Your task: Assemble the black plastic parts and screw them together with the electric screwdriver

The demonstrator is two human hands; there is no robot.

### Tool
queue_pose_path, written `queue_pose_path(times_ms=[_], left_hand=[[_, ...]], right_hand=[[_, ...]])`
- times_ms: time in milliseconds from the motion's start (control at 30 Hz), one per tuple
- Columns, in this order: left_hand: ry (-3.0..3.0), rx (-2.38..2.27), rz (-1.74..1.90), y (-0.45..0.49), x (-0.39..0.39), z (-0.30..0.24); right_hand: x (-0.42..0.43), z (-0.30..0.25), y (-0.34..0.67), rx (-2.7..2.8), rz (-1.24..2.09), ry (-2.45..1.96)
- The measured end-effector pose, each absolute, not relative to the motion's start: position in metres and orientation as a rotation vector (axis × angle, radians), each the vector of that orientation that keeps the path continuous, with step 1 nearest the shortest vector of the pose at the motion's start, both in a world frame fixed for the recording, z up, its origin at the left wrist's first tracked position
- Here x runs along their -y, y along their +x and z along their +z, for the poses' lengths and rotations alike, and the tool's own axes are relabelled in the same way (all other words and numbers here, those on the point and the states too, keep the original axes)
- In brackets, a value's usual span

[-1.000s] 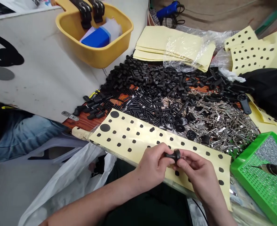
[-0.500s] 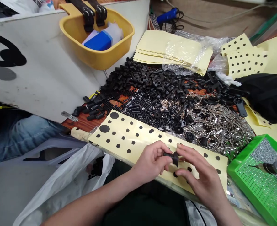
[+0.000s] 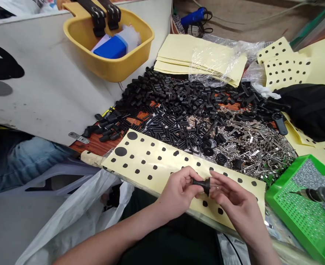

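Note:
My left hand (image 3: pixel 179 191) pinches a black plastic flanged part (image 3: pixel 205 186) between thumb and fingers, its stem pointing left. My right hand (image 3: pixel 234 197) is just right of the flange, fingertips close to it. A thin metal pin may lie there, too small to be sure. Below both hands lies a pale yellow backing sheet with black dots (image 3: pixel 168 173). Beyond it are heaps of black plastic sleeves (image 3: pixel 173 92), ribbed black pieces (image 3: pixel 162 127) and silver metal parts (image 3: pixel 256 147).
A yellow basket (image 3: pixel 109 70) holding a blue object hangs from a white board (image 3: pixel 54 92). Wrapped yellow sheets (image 3: pixel 201 55) lie at the back, a black bag (image 3: pixel 308 110) at right. A green perforated tray (image 3: pixel 297 209) sits front right. A white plastic bag (image 3: pixel 76 217) lies front left.
My right hand has moved off the black part, its fingers now spread slightly to the right of the flange. My left hand still holds the part, and the view has shifted slightly.

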State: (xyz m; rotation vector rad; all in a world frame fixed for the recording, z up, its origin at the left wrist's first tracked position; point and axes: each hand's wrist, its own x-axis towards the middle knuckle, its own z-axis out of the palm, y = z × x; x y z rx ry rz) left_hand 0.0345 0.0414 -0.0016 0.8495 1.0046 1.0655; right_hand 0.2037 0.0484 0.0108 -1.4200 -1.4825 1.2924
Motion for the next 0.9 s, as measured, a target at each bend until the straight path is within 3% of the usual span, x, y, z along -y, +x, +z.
queue_pose_path(times_ms=[133, 333, 567, 733, 900], left_hand=[[0.779, -0.968, 1.019, 0.036, -0.041, 0.000], [0.929, -1.001, 1.057, 0.038, -0.037, -0.003], [0.717, -0.961, 0.989, 0.037, -0.040, 0.001], [0.755, -0.961, 1.013, 0.033, -0.041, 0.002], [0.670, -0.988, 0.952, 0.030, -0.042, 0.001]], right_hand=[[-0.045, 0.008, 0.207, 1.821, 0.905, -1.220], [-0.041, -0.002, 0.204, 1.529, 1.247, -1.530], [-0.041, 0.013, 0.203, 1.878, 0.823, -1.301], [-0.042, 0.012, 0.199, 1.801, 1.207, -1.496], [-0.033, 0.007, 0.195, 1.758, 0.744, -1.352]])
